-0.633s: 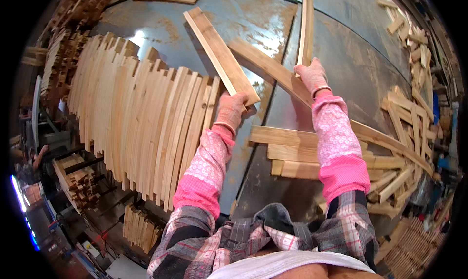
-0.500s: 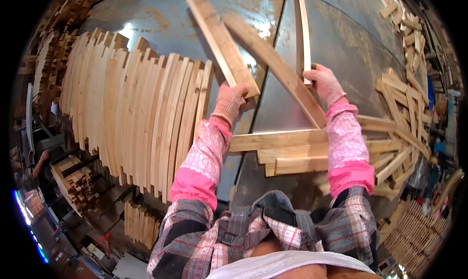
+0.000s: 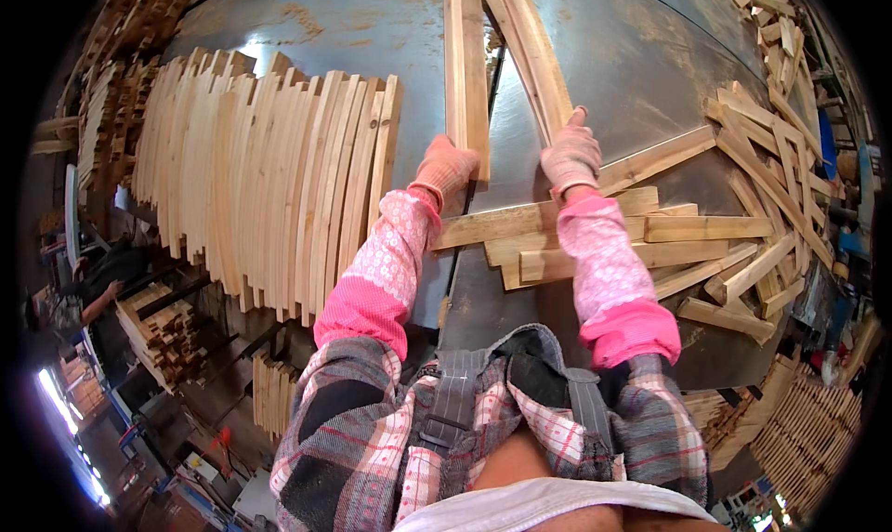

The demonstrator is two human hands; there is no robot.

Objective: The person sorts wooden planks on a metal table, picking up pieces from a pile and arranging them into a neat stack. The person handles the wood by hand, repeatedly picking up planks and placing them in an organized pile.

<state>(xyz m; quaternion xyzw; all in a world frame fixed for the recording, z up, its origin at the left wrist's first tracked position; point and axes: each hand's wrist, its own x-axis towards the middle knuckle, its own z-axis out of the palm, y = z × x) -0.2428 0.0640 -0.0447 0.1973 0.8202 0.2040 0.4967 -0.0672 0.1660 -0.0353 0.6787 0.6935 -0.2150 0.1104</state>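
My left hand (image 3: 447, 168), in a pale orange glove, is closed on the near end of a wooden slat (image 3: 476, 77) that points away from me. Just right of it, my right hand (image 3: 570, 157), gloved too, grips the near end of another wooden slat (image 3: 530, 44), with one fingertip sticking up. The two slats lean toward each other at their far ends, above the metal table (image 3: 613, 58). Left of my left hand stands a long row of slats (image 3: 269, 188), packed side by side. Under my right forearm several short slats (image 3: 506, 222) lie crosswise.
A loose heap of slats (image 3: 780, 160) runs along the table's right side. Beyond the left edge are stacked wood pieces (image 3: 158, 332) on a dark rack and a person's arm (image 3: 100, 302). More stacked slats (image 3: 808, 434) stand at the lower right.
The slat in my left hand has swung to point straight away from me. My right hand has moved left with its slat, which now tilts leftward. The diagonal slat between them no longer lies there.
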